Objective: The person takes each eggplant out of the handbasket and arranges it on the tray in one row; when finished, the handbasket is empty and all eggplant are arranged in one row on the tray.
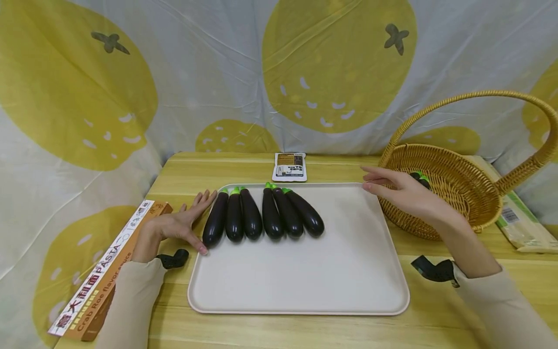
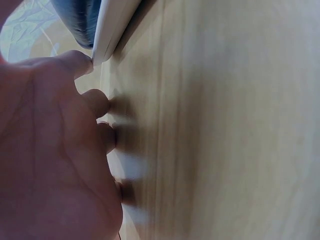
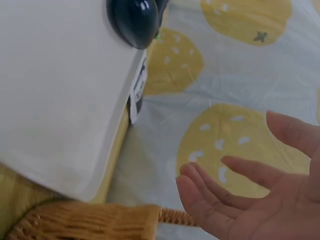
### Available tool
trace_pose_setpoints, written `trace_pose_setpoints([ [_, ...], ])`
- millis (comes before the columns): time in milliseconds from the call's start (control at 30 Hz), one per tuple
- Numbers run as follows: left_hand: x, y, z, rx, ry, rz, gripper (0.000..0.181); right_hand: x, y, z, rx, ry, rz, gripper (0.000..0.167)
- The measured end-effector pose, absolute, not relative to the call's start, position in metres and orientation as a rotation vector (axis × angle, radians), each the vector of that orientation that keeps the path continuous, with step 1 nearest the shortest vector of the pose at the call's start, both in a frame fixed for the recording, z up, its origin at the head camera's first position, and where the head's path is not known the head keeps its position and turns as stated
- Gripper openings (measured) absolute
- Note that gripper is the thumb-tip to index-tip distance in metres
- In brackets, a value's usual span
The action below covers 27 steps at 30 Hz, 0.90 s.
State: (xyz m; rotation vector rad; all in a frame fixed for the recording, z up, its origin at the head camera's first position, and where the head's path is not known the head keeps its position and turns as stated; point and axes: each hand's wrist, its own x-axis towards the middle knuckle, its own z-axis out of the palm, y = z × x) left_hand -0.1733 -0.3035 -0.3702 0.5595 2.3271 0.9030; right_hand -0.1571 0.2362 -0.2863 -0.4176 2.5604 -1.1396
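Observation:
Several dark purple eggplants (image 1: 272, 213) with green stems lie side by side on a white tray (image 1: 301, 286), in its back left part. My left hand (image 1: 178, 225) is at the tray's left edge with fingers spread, beside the leftmost eggplant (image 1: 215, 223); it grips nothing. In the left wrist view its fingertips (image 2: 97, 102) come down by the tray's side. My right hand (image 1: 410, 194), holding nothing, hovers near the tray's back right corner, its fingers loosely extended. Behind it stands a wicker basket (image 1: 453, 165) with more eggplants (image 1: 423, 180) inside, partly hidden by the hand.
A pasta box (image 1: 109, 266) lies left of the tray, under the left forearm. Behind the tray is a small white and brown packet (image 1: 289, 167). The basket's tall handle (image 1: 479, 93) arches at the right, with a plastic-wrapped package (image 1: 523, 228) beside it.

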Motion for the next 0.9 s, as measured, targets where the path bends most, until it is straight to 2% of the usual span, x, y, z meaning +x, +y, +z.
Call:
trace_pose_setpoints([
  [367, -0.172, -0.304, -0.370, 0.552, 2.319, 0.911, 0.150, -0.154, 0.302, -0.281, -0.190, 2.679, -1.042, 0.072],
  [667, -0.172, -0.304, -0.370, 0.553, 2.319, 0.917, 0.150, -0.161, 0.335, -0.307, -0.068, 2.656, -0.888, 0.084],
  [900, -0.172, -0.304, -0.371, 0.553, 2.311, 0.928, 0.150, -0.167, 0.345, -0.321, 0.015, 2.619, -0.894, 0.084],
])
